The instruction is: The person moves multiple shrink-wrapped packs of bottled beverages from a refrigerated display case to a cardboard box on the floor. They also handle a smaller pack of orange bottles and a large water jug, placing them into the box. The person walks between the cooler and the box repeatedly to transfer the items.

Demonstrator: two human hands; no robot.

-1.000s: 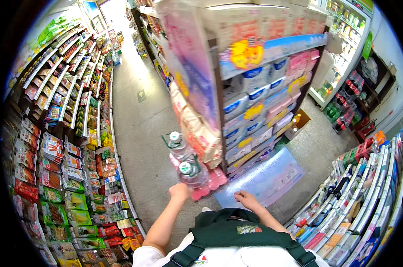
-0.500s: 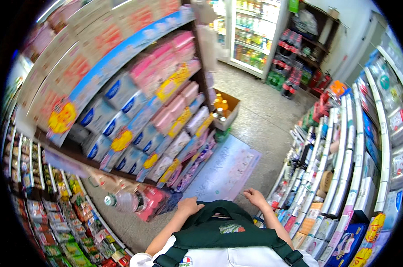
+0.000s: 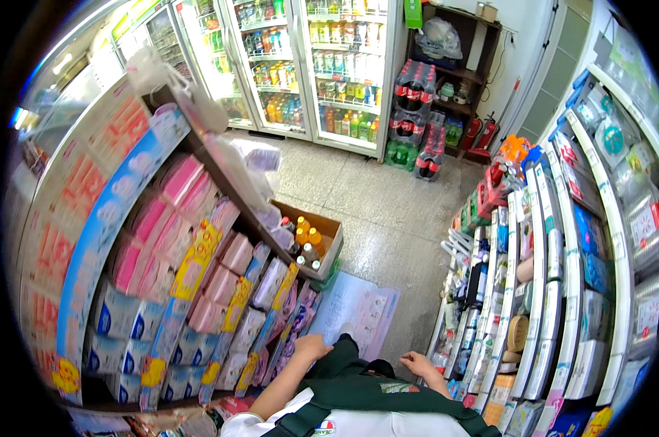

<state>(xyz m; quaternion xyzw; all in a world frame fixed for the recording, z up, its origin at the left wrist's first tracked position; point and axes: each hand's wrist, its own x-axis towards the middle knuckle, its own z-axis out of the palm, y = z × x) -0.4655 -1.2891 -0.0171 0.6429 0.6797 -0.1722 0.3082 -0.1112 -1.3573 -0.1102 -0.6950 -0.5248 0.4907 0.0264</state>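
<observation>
My left hand (image 3: 314, 347) hangs beside my dark green apron (image 3: 373, 393), fingers loosely bent and nothing visible in it. Nearest to it are the lower shelves of the unit on the left, with purple-patterned packs (image 3: 289, 331). My right hand (image 3: 415, 363) floats at waist height on the other side, its fingers slightly curled and apart, holding nothing. Beyond it runs the right-hand shelving (image 3: 500, 320), stocked with small household goods. A shoe (image 3: 346, 329) of mine shows on the pale blue and pink floor mat (image 3: 373, 306).
An open carton (image 3: 329, 256) of bottles stands at the left unit's end. Lit drinks fridges (image 3: 308, 73) line the back. Wrapped cola bottles (image 3: 415, 87) are stacked beside them, near red fire extinguishers (image 3: 482, 135). The tiled floor (image 3: 373, 193) runs between the shelves.
I have moved forward along the aisle and my view has turned left. More fridges show; the large bottle and red pack by the left unit have left view. Both hands remain at my sides.
</observation>
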